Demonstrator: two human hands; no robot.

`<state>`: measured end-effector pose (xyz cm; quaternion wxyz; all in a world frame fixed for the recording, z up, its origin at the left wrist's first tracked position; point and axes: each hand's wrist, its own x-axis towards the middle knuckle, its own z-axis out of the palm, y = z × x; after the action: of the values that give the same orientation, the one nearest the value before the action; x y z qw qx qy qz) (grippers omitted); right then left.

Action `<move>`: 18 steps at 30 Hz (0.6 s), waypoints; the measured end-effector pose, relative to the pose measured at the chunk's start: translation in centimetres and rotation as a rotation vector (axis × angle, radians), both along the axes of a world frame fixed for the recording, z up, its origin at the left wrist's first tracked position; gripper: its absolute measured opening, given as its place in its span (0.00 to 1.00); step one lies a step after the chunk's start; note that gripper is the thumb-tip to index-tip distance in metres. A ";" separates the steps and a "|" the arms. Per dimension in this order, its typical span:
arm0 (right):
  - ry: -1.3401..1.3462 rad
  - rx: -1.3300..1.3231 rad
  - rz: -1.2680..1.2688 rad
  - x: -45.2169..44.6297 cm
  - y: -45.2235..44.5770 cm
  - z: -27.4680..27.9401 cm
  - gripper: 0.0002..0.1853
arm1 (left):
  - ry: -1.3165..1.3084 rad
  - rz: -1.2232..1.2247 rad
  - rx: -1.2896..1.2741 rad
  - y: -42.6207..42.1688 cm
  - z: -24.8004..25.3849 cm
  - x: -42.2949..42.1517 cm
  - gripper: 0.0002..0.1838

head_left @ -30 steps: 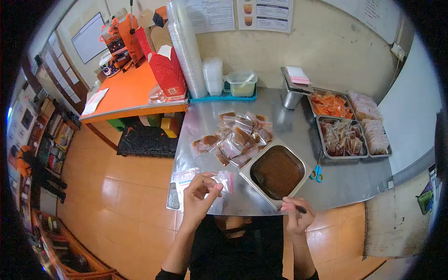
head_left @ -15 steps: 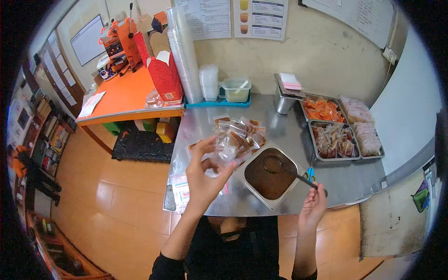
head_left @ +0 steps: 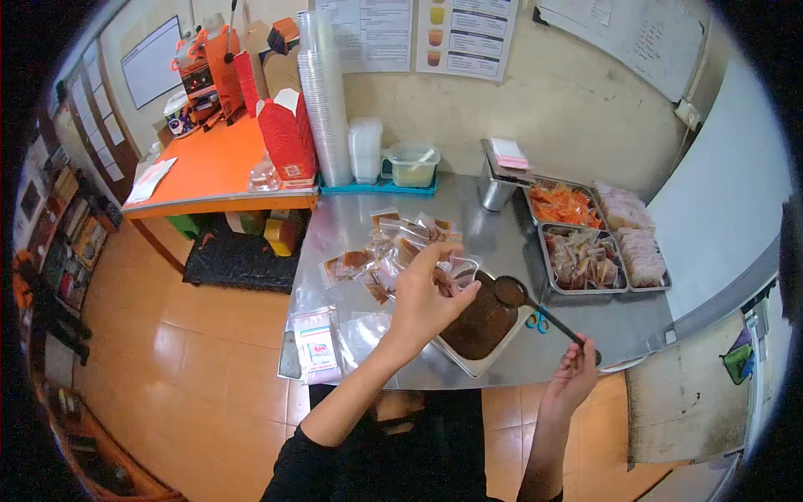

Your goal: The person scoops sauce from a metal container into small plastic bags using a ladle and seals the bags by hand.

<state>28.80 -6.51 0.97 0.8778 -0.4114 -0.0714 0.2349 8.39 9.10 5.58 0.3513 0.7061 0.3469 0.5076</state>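
My left hand (head_left: 425, 294) pinches a small clear plastic bag (head_left: 465, 269), its mouth spread, above the left part of a square metal pan (head_left: 475, 368). Brown sauce (head_left: 481, 328) lies in that pan. In my right hand (head_left: 574, 372) is the end of a black ladle (head_left: 552, 315); its bowl, full of brown sauce, hangs over the pan's right corner, a little right of the bag. Behind my left hand lies a pile of small bags with brown contents (head_left: 401, 243). Blue-handled scissors (head_left: 538, 320) rest beside the pan.
A pack of unused bags (head_left: 318, 345) lies at the table's front left. Metal trays (head_left: 583, 291) at right hold packed bags, some orange. A scale (head_left: 507, 167) sits on a metal container behind. Stacked cups (head_left: 326, 109) and a lidded tub (head_left: 412, 166) stand at the back.
My left hand has moved right with the bag, to over the pan. The ladle has come up out of the sauce, filled, and shifted right. The view has shifted slightly.
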 end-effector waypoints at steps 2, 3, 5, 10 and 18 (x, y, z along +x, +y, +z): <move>-0.071 0.028 -0.006 -0.2 0.2 2.8 0.12 | -0.030 -0.037 -0.017 0.0 -0.6 1.0 0.31; -0.125 -0.004 -0.085 -0.5 0.6 4.3 0.12 | -0.037 -0.044 -0.014 0.0 -1.0 1.7 0.31; -0.183 -0.033 -0.170 -0.7 0.9 5.9 0.13 | -0.127 -0.098 -0.079 -0.2 -1.3 2.9 0.39; -0.460 -0.075 -0.253 -1.1 0.8 7.2 0.15 | -0.006 -0.101 -0.001 -1.0 -1.2 4.5 0.45; -0.955 -0.083 -0.437 -2.2 -0.1 8.1 0.17 | -0.070 -0.140 0.019 -1.8 -0.7 5.5 0.46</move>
<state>26.60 -6.65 9.08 0.7591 -0.5122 -0.3666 -0.1644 13.93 7.34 4.88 0.3910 0.7138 0.2791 0.5096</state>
